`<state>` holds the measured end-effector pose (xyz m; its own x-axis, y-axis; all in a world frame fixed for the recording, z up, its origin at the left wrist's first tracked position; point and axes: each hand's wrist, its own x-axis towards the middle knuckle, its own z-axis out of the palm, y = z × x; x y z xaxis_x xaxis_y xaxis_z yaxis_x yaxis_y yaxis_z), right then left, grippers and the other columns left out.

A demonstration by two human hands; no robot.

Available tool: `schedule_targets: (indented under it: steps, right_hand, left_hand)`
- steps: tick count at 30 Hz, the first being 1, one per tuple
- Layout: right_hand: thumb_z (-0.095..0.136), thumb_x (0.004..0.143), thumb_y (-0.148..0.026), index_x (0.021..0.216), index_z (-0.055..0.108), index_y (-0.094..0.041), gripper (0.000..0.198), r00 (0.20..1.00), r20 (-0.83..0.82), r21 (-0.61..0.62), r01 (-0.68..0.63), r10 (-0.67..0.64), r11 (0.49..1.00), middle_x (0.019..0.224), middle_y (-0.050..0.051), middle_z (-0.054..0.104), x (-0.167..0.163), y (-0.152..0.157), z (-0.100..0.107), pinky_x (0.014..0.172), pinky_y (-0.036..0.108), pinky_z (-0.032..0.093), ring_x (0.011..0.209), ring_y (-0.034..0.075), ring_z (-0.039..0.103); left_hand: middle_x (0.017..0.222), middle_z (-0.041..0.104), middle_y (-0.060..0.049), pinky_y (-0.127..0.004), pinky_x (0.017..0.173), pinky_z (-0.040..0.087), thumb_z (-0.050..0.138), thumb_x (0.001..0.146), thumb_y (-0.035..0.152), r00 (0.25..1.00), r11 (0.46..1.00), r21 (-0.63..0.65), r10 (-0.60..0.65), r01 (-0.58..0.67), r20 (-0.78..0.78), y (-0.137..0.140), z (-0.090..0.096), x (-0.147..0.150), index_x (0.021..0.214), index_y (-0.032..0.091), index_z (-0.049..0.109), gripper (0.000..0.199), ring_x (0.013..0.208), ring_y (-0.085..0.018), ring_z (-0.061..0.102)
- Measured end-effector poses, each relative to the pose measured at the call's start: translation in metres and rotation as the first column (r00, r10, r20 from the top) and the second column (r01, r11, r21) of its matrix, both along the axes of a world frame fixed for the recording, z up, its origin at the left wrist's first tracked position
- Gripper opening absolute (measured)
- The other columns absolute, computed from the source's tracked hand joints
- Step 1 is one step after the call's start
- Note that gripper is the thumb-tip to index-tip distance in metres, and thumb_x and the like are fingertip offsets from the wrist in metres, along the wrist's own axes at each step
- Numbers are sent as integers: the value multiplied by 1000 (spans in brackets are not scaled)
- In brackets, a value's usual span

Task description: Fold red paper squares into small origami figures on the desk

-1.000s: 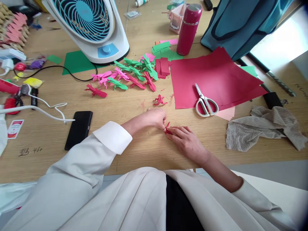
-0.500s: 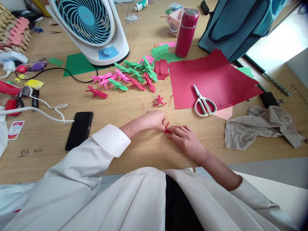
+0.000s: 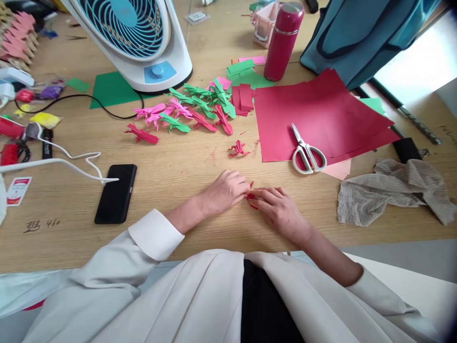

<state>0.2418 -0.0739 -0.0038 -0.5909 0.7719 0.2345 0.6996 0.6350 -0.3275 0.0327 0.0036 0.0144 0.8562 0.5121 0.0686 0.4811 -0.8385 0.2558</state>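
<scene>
A small folded red paper piece (image 3: 253, 196) lies on the wooden table between my hands, mostly covered by fingers. My left hand (image 3: 228, 190) pinches its left side with the fingers together. From the right, my right hand (image 3: 280, 209) presses its fingers on the piece and grips it against the table. Just beyond them sits a small red origami figure (image 3: 238, 148) with thin pointed limbs. Farther off, several green folded paper figures (image 3: 203, 101) lie in a cluster with pink paper figures (image 3: 152, 112) and red paper figures (image 3: 142, 134).
White-handled scissors (image 3: 307, 155) rest on large red paper sheets (image 3: 282, 121) at right. A crumpled cloth (image 3: 374, 195) lies near the right edge. To the left is a black phone (image 3: 116, 195) with a white cable across it. A fan (image 3: 164, 71), red flask (image 3: 283, 43) and blue bag (image 3: 357, 43) stand behind.
My left hand has turned and come slightly nearer to me, its fingers now straighter at the red paper. My right hand stays on the piece. The whole view has shifted slightly.
</scene>
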Motion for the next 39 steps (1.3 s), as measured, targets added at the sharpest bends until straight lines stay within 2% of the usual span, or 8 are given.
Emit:
schedule_targets:
  steps: [5,10,18,26,34,39]
  right_hand:
    - [47,99,-15,115,64,-18,24,1000,9,0,2,-2,1000,130,7,65,1,-1,-1,86,38,41,110,21,58]
    - [47,99,-16,116,64,-19,24,1000,6,-12,10,-10,1000,131,7,64,0,-1,-2,87,37,40,110,21,58]
    - [47,99,-16,116,64,-21,25,1000,3,-29,8,-8,1000,132,8,63,1,-1,-2,88,38,40,112,22,57]
    - [46,99,-14,117,64,-20,27,1000,-7,-49,9,-10,999,133,8,63,1,-1,-1,88,38,40,112,22,57]
    - [47,100,-16,116,64,-19,24,1000,-10,-48,5,-6,999,133,8,63,1,-1,-2,89,38,39,112,21,57]
    - [47,99,-16,116,65,-20,25,1000,-17,-44,-3,3,999,133,9,63,2,-1,-3,89,39,40,113,22,57]
  left_hand:
    - [79,61,-4,-34,78,35,48,97,19,994,972,233,6,-32,110,-13,-12,-5,87,17,64,19,82,-19,50]
    - [75,61,-1,-35,83,35,47,98,17,984,943,327,8,-67,180,-19,-21,-6,86,18,63,20,78,-17,49]
    - [89,68,0,-35,90,33,44,99,17,992,953,300,-1,-38,130,-20,-20,-9,92,21,63,21,90,-15,54]
    - [84,68,0,-36,89,33,43,99,15,995,965,262,-46,23,84,-20,-18,-15,92,21,63,22,85,-15,55]
    - [92,72,-1,-37,89,35,44,99,13,994,961,278,-32,1,108,-30,-17,-22,116,20,61,25,86,-14,58]
    - [92,72,-2,-38,89,36,45,98,12,993,958,285,-20,-14,115,-34,-17,-21,116,19,62,25,88,-15,59]
